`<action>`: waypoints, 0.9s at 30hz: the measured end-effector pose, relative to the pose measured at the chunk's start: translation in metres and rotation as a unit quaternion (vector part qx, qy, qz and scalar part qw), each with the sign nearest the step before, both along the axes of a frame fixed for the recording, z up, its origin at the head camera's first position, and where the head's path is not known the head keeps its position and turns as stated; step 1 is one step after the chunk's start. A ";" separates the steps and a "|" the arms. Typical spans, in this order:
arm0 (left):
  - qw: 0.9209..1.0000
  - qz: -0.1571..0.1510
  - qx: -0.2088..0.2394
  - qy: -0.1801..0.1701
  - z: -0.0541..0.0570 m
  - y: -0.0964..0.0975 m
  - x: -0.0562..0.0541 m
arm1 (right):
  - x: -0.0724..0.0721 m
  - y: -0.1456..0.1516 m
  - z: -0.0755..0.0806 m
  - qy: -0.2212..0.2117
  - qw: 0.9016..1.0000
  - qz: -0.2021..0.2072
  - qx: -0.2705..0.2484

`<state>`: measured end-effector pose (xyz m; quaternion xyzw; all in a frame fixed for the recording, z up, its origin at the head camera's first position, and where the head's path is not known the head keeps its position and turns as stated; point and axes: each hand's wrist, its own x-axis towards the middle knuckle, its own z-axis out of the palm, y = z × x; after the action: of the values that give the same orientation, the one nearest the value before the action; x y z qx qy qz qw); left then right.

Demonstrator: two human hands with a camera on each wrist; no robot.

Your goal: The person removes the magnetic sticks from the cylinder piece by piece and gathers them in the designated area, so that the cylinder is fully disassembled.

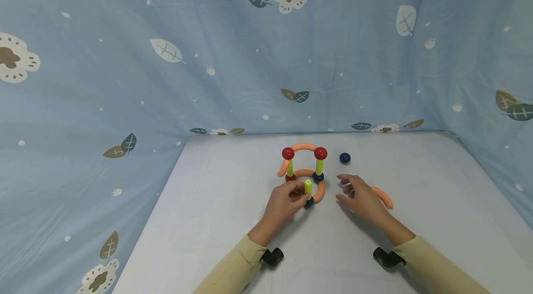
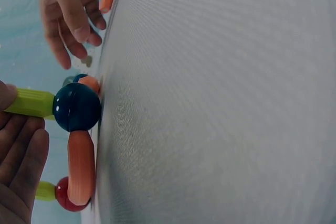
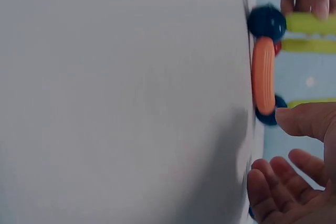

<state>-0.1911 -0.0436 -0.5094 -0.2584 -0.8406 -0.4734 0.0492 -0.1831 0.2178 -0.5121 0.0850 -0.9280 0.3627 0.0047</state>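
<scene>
While rod is pinched by left grip, presumably for seating, right grip spread, loose ball toward table's far edge seems needed.

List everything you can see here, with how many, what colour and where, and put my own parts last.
Red balls: three, red, two raised, one low at the left.
Blue balls: three, dark blue, two low among the joined pieces, one loose to the right.
Sticks: three, lime green, upright, each on a low ball.
Curved pieces: six, orange; three in the low ring, one linking the raised balls, one slanting down from the raised left ball, one loose at right.
Table: one, white, underneath.
Cloth: one, blue, leaf and flower print, behind and at the sides.
Wrist cameras: two, black, one per wrist.
Sleeves: two, beige, forearms.
Left grip: one, bare, pinching the front stick.
Right grip: one, bare, holding nothing.
</scene>
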 end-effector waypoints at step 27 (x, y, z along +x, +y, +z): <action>1.000 -0.010 0.008 0.024 -0.002 0.000 0.000 | 0.011 -0.054 -0.007 0.033 0.993 0.087 -0.075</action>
<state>-0.1913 -0.0440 -0.5111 -0.2776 -0.8328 -0.4743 0.0661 -0.1720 0.1635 -0.5190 0.1768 -0.8864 0.4276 0.0104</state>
